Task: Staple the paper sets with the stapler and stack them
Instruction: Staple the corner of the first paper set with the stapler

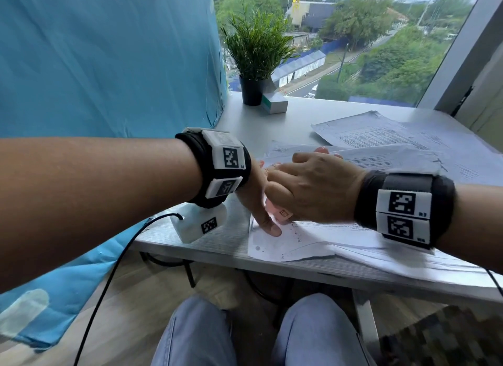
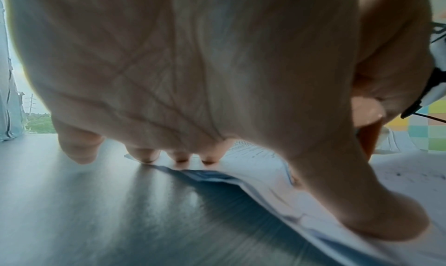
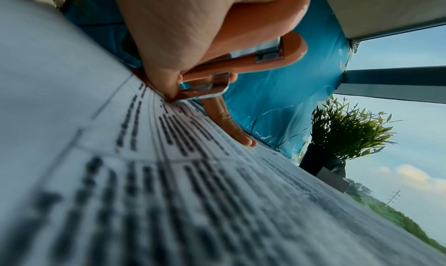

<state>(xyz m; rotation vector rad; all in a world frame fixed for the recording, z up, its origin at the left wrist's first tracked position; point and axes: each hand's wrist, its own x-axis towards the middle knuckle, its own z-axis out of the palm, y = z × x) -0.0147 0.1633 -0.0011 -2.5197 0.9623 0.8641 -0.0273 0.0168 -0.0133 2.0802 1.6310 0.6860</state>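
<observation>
Head view shows the left hand (image 1: pixel 255 199) spread flat on the paper set (image 1: pixel 288 243) at the near edge of the table (image 1: pixel 190 245), thumb and straight fingertips (image 2: pixel 142 154) pressing down, probably to keep the sheets square while they are stapled; the right hand (image 1: pixel 313 186) is curled round the orange stapler (image 3: pixel 241 64), which lies in its palm just beside the left thumb. From the right wrist view the stapler's metal mouth sits at the sheet's corner; whether the paper is between its halves I cannot tell. More printed sheets (image 1: pixel 381 131) lie farther back
</observation>
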